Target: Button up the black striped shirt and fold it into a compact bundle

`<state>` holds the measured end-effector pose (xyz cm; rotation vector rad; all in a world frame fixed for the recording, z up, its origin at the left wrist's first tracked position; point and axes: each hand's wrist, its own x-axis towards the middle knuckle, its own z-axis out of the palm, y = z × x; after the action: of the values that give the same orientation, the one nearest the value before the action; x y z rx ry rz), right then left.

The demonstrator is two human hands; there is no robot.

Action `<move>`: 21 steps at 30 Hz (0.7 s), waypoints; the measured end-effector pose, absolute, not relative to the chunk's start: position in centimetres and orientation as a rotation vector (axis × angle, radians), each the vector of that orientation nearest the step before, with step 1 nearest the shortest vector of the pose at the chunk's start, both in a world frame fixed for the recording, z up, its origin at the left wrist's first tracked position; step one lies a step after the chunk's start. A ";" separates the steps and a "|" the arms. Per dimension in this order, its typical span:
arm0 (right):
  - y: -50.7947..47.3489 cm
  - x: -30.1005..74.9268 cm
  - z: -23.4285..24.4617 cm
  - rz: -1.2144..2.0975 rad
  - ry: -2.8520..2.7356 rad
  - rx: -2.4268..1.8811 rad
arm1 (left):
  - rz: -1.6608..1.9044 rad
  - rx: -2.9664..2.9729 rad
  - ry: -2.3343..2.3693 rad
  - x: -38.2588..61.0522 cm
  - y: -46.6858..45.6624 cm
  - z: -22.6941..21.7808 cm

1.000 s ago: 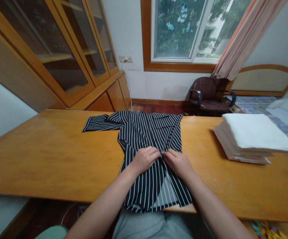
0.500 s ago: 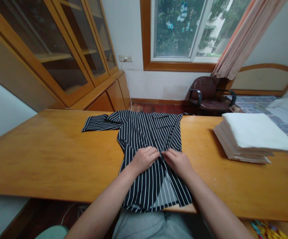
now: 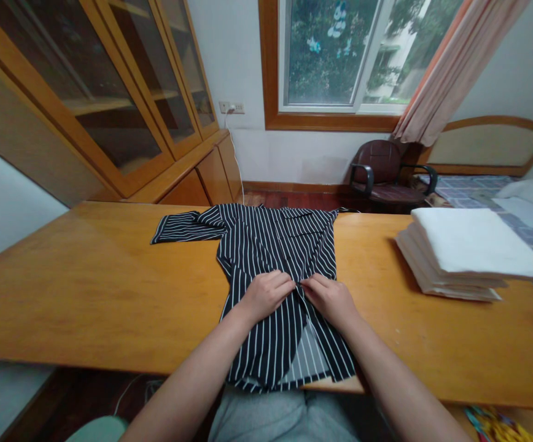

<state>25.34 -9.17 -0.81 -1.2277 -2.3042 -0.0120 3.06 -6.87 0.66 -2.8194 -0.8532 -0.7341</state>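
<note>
Head view: both hands on striped shirt

Striped shirt (image 3: pixel 273 245) lies flat on the wooden table (image 3: pixel 86 288), hem hanging over the near edge, one sleeve spread out to the left. Left hand (image 3: pixel 266 294) and right hand (image 3: pixel 330 299) meet at mid-front, fingers curled and pinching the fabric edges there. Stack of white cloths (image 3: pixel 471 248) sits well apart, at right.

Shirt (image 3: pixel 276 252) on table (image 3: pixel 86 288), hands (image 3: pixel 266 294) on it; cloth stack (image 3: pixel 464 255) right; chair (image 3: pixel 386 175) behind.
</note>
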 end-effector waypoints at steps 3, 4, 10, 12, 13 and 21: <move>-9.2 25.3 -0.7 0.014 -2.286 -1.229 | -0.739 -2.813 -0.853 3.1 -6.9 0.8; -9.3 25.3 -0.6 0.023 -2.280 -1.231 | -0.741 -2.812 -0.856 3.1 -6.9 0.8; -9.4 25.2 -0.3 0.086 -2.250 -1.260 | -0.762 -2.816 -0.870 3.1 -6.9 0.7; -9.4 25.3 -0.3 0.104 -2.238 -1.257 | -0.777 -2.813 -0.871 3.1 -6.9 0.8; -9.4 25.3 -0.3 0.112 -2.233 -1.252 | -0.783 -2.813 -0.869 3.1 -7.0 0.8; -9.3 25.2 -0.1 0.227 -2.203 -1.190 | -0.757 -2.845 -0.918 3.0 -6.9 0.6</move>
<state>25.18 -9.31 -0.14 -1.1897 -2.2034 0.2269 3.04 -6.92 0.62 -2.8447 -0.9179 -0.7569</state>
